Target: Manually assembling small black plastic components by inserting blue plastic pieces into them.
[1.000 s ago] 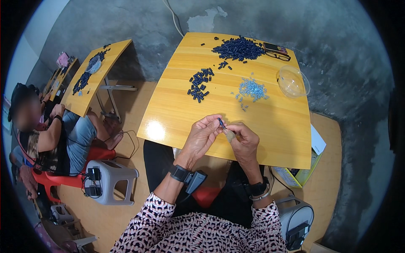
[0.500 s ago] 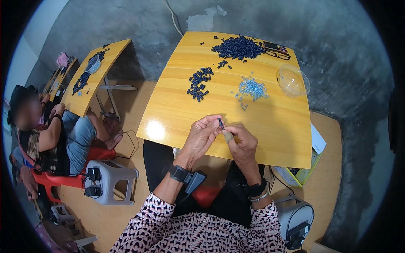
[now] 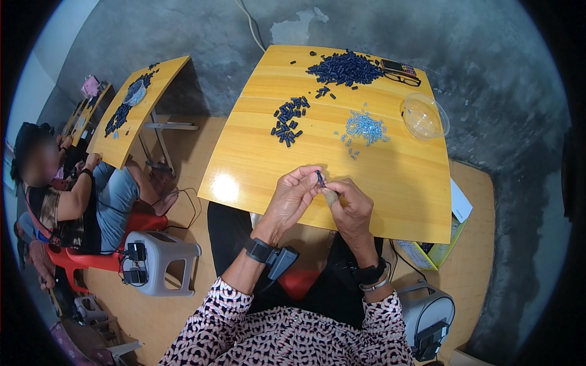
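A small dark blue plastic piece [image 3: 320,178] is pinched in the left hand [image 3: 293,198], its long axis toward 11 o'clock. The right hand [image 3: 351,206], touching at 3 o'clock, is pressed round a pale piece [image 3: 330,196] above the yellow wooden table [image 3: 390,183].

We see an evenly lit, fairly bright scene with soft daylight, brightest at the upper left. One round patch of glare sits on the glossy yellow surface [image 3: 390,165] near its front left corner. Soft shadows fall beneath that surface and the second yellow table [image 3: 131,122]. Straight edges bow toward the rim, which fades to a black vignette. The centre is sharp; the co-worker's face [image 3: 39,161] is blurred.
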A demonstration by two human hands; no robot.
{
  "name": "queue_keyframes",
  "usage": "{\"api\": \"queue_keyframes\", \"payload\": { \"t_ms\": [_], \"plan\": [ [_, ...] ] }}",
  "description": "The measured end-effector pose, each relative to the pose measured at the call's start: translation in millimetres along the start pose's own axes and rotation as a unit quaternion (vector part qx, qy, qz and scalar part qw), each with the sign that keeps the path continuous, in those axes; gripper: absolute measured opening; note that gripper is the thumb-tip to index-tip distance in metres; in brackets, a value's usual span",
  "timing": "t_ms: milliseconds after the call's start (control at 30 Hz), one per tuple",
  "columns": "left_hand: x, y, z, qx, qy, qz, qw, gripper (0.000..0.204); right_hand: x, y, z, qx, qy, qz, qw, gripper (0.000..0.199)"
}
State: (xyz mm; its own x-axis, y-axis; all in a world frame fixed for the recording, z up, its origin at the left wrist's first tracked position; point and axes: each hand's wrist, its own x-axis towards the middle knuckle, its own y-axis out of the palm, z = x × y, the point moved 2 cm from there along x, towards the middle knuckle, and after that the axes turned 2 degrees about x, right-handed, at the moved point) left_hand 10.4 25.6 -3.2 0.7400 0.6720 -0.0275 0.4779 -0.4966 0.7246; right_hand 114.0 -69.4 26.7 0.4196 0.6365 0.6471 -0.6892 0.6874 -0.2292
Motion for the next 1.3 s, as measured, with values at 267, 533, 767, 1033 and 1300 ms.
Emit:
{"api": "queue_keyframes", "payload": {
  "t_ms": [267,533,767,1033,1300],
  "plan": [
    [0.6,0.0,-0.9,-0.028,-0.011,-0.002,1.0,0.02,0.7,-0.1,-0.3,0.029,0.023,-0.007,0.999,0.015],
    [-0.1,-0.4,-1.2,-0.019,-0.004,0.001,1.0,0.021,0.7,1.5,-1.2,0.033,0.015,-0.003,0.999,0.016],
    [1.4,-0.8,0.7,-0.019,-0.004,0.008,1.0,0.019,0.1,-0.5,-1.8,0.028,0.014,-0.003,1.0,0.017],
    [0.3,-2.3,1.4,-0.005,0.007,0.011,1.0,0.019,0.0,0.0,-0.4,0.012,-0.009,-0.004,1.0,0.014],
    [-1.1,-2.0,0.6,0.009,0.018,0.006,1.0,0.018,-0.6,0.8,1.0,0.0,-0.015,0.0,1.0,0.017]
  ]
}}
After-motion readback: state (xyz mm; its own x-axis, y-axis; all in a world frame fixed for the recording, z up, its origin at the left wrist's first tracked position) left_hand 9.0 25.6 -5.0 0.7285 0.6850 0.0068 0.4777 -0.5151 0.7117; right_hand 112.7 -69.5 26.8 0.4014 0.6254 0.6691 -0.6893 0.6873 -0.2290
